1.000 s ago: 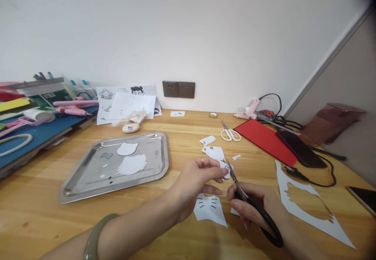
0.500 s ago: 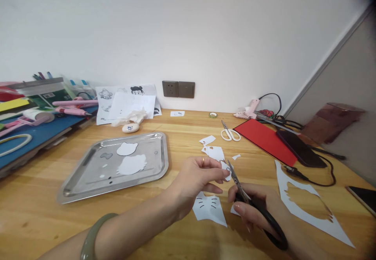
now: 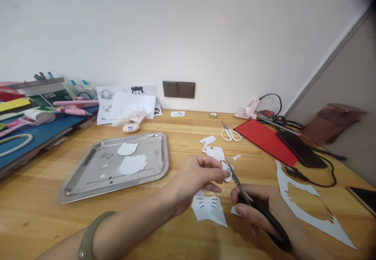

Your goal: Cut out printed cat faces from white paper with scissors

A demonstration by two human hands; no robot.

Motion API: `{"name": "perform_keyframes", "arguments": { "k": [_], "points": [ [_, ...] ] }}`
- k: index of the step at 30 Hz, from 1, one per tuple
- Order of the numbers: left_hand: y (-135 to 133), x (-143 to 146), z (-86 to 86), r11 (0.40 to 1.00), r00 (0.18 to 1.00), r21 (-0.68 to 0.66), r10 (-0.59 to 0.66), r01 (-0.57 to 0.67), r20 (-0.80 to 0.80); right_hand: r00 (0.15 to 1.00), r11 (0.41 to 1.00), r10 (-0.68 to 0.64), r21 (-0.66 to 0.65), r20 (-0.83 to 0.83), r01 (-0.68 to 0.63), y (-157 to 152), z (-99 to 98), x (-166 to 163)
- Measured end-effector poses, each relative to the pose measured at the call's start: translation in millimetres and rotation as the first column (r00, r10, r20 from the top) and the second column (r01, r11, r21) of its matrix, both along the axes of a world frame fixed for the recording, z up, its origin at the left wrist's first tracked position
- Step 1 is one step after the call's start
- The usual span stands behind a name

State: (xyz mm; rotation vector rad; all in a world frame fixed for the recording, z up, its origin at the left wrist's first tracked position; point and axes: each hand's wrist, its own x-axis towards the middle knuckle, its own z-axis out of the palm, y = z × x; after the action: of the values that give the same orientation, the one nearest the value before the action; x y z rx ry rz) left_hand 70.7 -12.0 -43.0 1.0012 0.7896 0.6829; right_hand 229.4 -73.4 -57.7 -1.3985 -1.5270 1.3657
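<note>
Between the thumb and fingers of my left hand [image 3: 202, 173] is a small piece of white paper [image 3: 227, 173] with a little outlined shape on it. My right hand [image 3: 258, 205] grips black-handled scissors [image 3: 243, 191], their blades at the paper's right edge. Below my left hand lies a paper piece with whisker lines [image 3: 209, 209]. White paper offcuts [image 3: 216, 153] rest on the table just beyond my hands. On the left, a metal tray [image 3: 168, 150] carries a cat-head cutout [image 3: 127, 148], a second white cutout [image 3: 132, 164] and small grey, white and black pieces.
White-handled scissors [image 3: 230, 134], a tape roll [image 3: 213, 115] and a pink glue gun [image 3: 248, 110] lie toward the back. Right of my hands are a red sheet [image 3: 264, 140], a dark phone-like object [image 3: 301, 149] and a large paper offcut [image 3: 284, 193]. Printed drawings [image 3: 133, 105] lean against the wall.
The scissors and my right hand have shifted very slightly right and down, with the blades still at the paper. My left hand keeps its pinch almost unmoved.
</note>
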Motion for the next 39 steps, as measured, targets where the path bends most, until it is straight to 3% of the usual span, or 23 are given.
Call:
{"name": "perform_keyframes", "arguments": {
  "k": [39],
  "points": [
    [11,-6,3.7,0.994,0.988,0.028,-0.1,0.104,-0.117,0.998,0.996,0.005,-0.092,0.068,0.001,1,3.6,0]
  ]
}}
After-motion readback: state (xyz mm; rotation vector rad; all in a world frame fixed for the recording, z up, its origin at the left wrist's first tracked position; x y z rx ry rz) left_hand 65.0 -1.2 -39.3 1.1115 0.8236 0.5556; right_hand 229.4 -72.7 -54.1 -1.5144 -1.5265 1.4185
